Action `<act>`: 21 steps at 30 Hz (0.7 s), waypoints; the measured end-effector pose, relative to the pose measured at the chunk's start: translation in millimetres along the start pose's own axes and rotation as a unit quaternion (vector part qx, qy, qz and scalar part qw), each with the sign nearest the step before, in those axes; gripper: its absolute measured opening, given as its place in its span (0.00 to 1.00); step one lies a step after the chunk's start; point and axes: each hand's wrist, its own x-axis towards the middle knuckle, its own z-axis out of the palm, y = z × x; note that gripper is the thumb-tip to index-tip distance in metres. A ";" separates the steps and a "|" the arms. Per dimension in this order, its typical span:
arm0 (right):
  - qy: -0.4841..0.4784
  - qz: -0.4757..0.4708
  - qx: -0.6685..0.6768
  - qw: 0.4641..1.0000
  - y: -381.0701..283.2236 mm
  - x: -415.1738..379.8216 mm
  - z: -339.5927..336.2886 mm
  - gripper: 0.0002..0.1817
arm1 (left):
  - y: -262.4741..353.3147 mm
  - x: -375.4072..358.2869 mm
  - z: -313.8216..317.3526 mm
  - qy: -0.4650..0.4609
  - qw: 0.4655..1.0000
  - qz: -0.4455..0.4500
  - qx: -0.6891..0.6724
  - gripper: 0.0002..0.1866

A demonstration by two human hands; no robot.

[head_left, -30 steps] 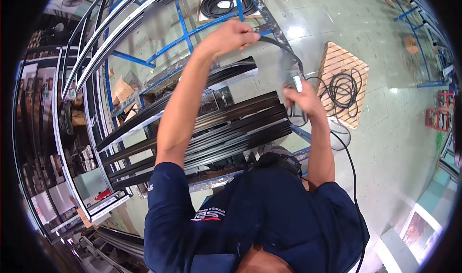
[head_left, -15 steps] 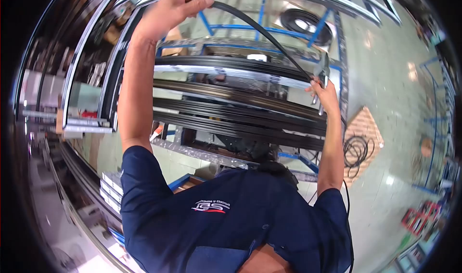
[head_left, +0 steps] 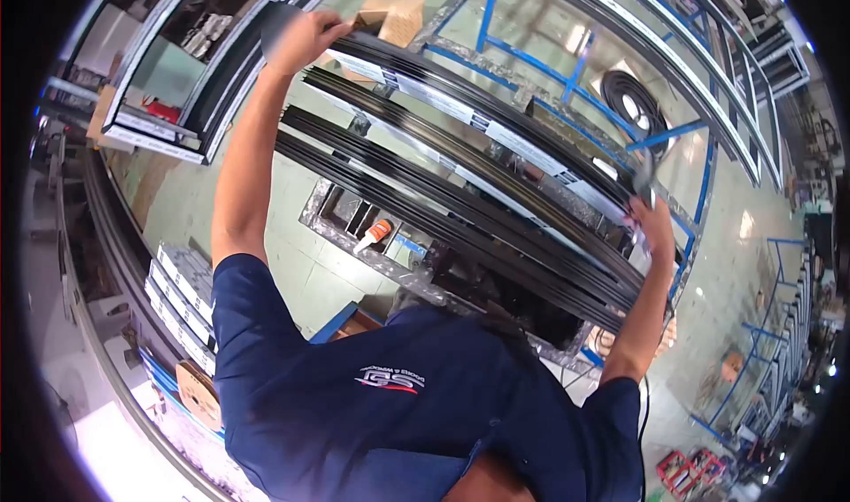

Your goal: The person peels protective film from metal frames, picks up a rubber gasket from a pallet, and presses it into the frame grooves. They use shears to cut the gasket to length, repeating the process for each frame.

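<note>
My left hand (head_left: 305, 42) is closed at the left end of the farthest black profile (head_left: 482, 121), fingers pinching the end of a black rubber strip (head_left: 390, 49). That strip runs along the profile toward my right hand. At the profile's right end my right hand (head_left: 651, 223) is closed around a grey metal hand tool, like shears (head_left: 645, 176), blurred by motion. Its fingers sit close to the strip. Nearer to me, several more long black profiles (head_left: 443, 205) lie side by side across the blue-framed work stand.
An orange-and-white bottle (head_left: 375, 234) lies in a tray on the stand's near side. A cardboard box (head_left: 394, 19) stands beyond my left hand. Coiled black strip (head_left: 630, 104) is at the far right. Metal frames (head_left: 204, 139) stand at left, and red crates (head_left: 686, 471) at lower right.
The strip that arched up between my hands now lies low along the far profile. My left hand has come down to the profile's end; my right hand has moved right and nearer.
</note>
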 end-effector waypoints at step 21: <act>0.101 0.102 -0.135 0.980 -54.3 63.5 145.9 0.20 | -161.4 27.3 124.7 -0.077 0.943 -0.250 -0.208 0.19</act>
